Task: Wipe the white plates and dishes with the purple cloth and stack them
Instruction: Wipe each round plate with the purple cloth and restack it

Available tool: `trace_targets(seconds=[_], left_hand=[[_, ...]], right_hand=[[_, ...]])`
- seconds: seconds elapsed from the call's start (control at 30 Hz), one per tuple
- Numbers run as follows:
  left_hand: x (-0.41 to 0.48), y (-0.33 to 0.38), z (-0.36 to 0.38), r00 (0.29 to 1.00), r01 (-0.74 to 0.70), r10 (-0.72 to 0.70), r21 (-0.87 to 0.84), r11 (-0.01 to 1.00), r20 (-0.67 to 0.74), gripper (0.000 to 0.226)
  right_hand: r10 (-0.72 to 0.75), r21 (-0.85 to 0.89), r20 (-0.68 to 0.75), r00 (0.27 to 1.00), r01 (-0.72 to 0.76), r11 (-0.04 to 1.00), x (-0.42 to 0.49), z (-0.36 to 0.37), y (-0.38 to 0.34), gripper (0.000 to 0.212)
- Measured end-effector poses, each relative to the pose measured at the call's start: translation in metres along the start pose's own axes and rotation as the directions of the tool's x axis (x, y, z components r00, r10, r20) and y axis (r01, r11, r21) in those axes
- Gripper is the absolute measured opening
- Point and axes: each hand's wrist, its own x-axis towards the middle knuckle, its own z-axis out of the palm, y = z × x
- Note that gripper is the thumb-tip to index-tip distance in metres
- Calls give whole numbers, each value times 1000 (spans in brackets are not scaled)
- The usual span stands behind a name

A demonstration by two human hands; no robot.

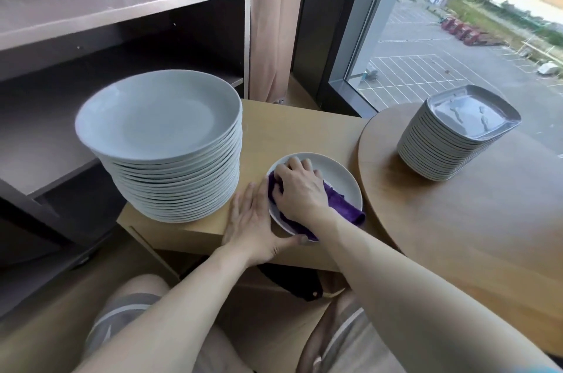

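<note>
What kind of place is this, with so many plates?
Probably a restaurant or canteen, upstairs: a tall stack of round plates, a stack of square dishes, and a window looking down on a car park.

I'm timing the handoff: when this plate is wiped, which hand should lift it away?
Probably left. The left hand lies open against the plate rim, holding nothing; the right hand grips the cloth on it.

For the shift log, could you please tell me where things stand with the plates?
Right hand grips purple cloth on small plate. Left hand flat at its rim. Tall plate stack close on left.
</note>
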Motion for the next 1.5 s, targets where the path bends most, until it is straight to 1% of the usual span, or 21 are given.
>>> trace_targets(seconds=[0.13,0.23,0.27,0.33,0.43,0.53,0.63,0.7,0.83,0.93,1.03,1.2,1.37,1.5], left_hand=[[-1,1,0,1000,15,-15,27,1000,17,148],[-3,1,-2,999,27,-28,25,999,26,145],[-3,0,-2,999,31,-32,15,999,25,144],[-3,0,-1,999,32,-33,12,999,28,141],[-2,0,-1,999,45,-45,20,999,14,142],[-3,0,-1,998,52,-53,11,999,17,142],[-4,0,-3,998,52,-53,24,998,32,140],[-4,1,-4,998,52,-53,35,998,35,139],[-2,2,-5,998,49,-50,41,998,35,141],[-1,1,-4,998,54,-55,31,998,31,147],[2,-1,-2,998,47,-47,8,999,28,147],[5,-7,2,1000,-4,3,22,1000,26,142],[4,-7,5,1000,-3,3,15,1000,12,140],[4,-6,4,999,23,-23,-8,1000,25,140]], right_hand=[[56,-120,-26,998,-58,991,14,-3,12,28],[192,-218,-29,981,-194,956,18,-11,31,31],[210,-266,-22,977,-208,941,17,-13,38,31],[202,-350,11,979,-185,918,12,-19,48,31],[189,-384,59,980,-152,911,0,-28,54,29],[186,-355,137,973,-127,926,-15,-40,56,22],[164,-274,204,965,-104,956,-32,-47,59,10],[128,-221,245,961,-73,972,-42,-48,59,5],[82,-80,321,943,-59,995,-50,-48,55,4],[-3,22,351,936,-6,1000,-49,-43,46,8],[-84,78,316,945,62,995,-44,-35,32,8],[-141,109,263,955,116,987,-24,-26,17,10],[-101,92,143,985,88,992,-6,-13,10,12],[-31,7,39,999,31,1000,11,-8,18,16]])
